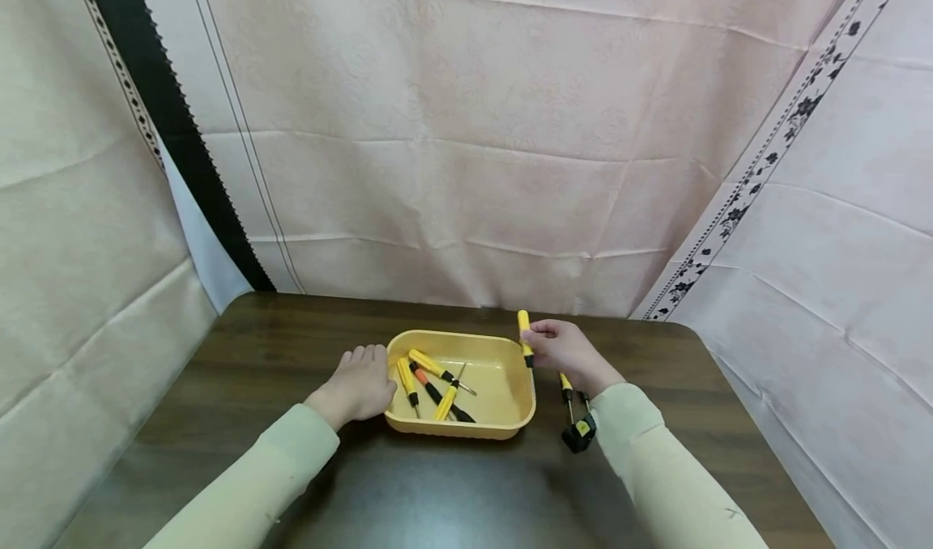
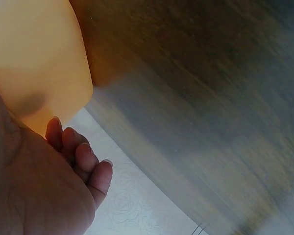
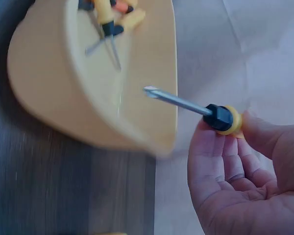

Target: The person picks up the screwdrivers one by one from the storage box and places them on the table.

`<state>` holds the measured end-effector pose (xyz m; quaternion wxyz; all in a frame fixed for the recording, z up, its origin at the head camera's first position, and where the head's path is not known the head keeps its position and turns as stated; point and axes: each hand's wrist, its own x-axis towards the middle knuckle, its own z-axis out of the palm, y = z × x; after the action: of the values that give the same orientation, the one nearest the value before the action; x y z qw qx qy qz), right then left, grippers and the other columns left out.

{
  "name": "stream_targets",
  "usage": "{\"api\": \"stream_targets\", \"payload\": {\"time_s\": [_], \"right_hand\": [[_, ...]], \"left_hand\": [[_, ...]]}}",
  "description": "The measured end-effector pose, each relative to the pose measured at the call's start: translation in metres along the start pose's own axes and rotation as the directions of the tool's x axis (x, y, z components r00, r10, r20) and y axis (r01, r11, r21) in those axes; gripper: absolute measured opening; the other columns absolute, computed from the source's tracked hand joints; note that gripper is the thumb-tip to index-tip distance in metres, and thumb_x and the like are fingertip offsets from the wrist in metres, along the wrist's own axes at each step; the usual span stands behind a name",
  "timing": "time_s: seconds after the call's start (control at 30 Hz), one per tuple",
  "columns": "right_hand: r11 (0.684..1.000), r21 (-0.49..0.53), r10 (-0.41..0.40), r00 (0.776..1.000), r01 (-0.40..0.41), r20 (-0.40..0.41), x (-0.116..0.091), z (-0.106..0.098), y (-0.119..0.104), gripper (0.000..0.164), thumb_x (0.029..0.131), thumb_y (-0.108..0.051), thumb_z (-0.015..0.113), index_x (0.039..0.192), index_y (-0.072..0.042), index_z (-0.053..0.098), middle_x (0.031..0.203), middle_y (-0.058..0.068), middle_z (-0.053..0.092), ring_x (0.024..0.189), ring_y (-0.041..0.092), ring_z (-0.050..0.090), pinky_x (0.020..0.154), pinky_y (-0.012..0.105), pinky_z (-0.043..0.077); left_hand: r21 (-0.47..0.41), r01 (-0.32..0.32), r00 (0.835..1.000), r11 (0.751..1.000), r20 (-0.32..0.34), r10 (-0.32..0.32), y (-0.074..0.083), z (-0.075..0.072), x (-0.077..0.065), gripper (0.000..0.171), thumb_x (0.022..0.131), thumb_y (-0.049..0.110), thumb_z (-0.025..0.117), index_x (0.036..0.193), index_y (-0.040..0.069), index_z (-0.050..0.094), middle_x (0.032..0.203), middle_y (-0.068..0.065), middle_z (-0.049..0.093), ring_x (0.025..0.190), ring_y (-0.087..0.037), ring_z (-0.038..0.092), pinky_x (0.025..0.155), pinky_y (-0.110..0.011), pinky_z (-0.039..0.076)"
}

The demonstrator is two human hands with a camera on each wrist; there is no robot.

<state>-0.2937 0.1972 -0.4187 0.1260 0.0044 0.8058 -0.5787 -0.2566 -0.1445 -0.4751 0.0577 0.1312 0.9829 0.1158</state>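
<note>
My right hand [image 1: 570,351] pinches a screwdriver [image 1: 523,329] by its yellow handle at the right rim of a yellow plastic tray [image 1: 466,431]. In the right wrist view the bare metal shank [image 3: 181,102] points toward the tray, its tip apart from it. At the tray's left side my left hand [image 1: 357,387] holds the rim, the thumb over the edge. The left wrist view has its fingers [image 2: 102,177] curled by the outer wall; the thumb is hidden there. Several screwdrivers lie jumbled in the tray, including yellow-handled ones [image 1: 406,376] and an orange-and-black one [image 1: 424,380].
On the brown wooden table [image 1: 437,492], right of the tray, a black-and-yellow item [image 1: 579,434] and another yellow-handled screwdriver [image 1: 565,383] lie partly behind the right wrist. Pale cloth [image 1: 466,128] hangs behind and along both sides of the table.
</note>
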Motion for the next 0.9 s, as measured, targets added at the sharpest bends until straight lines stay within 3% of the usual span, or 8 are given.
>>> {"api": "stream_targets", "payload": {"time_s": [0.33,0.63,0.9], "right_hand": [[0.998,-0.035,0.047,0.998,-0.049,-0.052,-0.005,-0.051,0.034,0.042,0.097,-0.029,0.059,0.122,0.003,0.054,0.102,0.010,0.054,0.089,0.021,0.054,0.085,0.042,0.049],[0.993,-0.006,0.116,0.991,-0.117,-0.067,-0.005,-0.077,0.063,0.044,0.099,-0.019,0.055,0.131,0.009,0.047,0.123,0.023,0.053,0.097,0.021,0.060,0.086,0.040,0.050],[0.985,-0.016,0.171,0.982,-0.173,-0.085,-0.006,-0.088,0.074,0.046,0.099,-0.018,0.056,0.132,0.011,0.046,0.126,0.026,0.052,0.101,0.024,0.060,0.085,0.040,0.051]], "left_hand": [[0.007,0.004,1.000,1.000,0.025,-0.004,0.002,-0.006,-0.002,0.043,0.095,0.031,0.049,0.121,-0.003,0.042,0.105,-0.012,0.045,0.095,-0.027,0.039,0.088,-0.045,0.030],[-0.009,0.015,0.999,1.000,0.029,-0.015,0.002,-0.005,-0.002,0.044,0.095,0.030,0.047,0.123,-0.004,0.042,0.106,-0.013,0.046,0.094,-0.027,0.039,0.088,-0.046,0.031],[-0.016,0.020,1.000,1.000,0.022,-0.020,0.005,-0.007,-0.004,0.040,0.095,0.027,0.047,0.119,-0.004,0.043,0.102,-0.012,0.045,0.092,-0.027,0.038,0.087,-0.046,0.031]]}}
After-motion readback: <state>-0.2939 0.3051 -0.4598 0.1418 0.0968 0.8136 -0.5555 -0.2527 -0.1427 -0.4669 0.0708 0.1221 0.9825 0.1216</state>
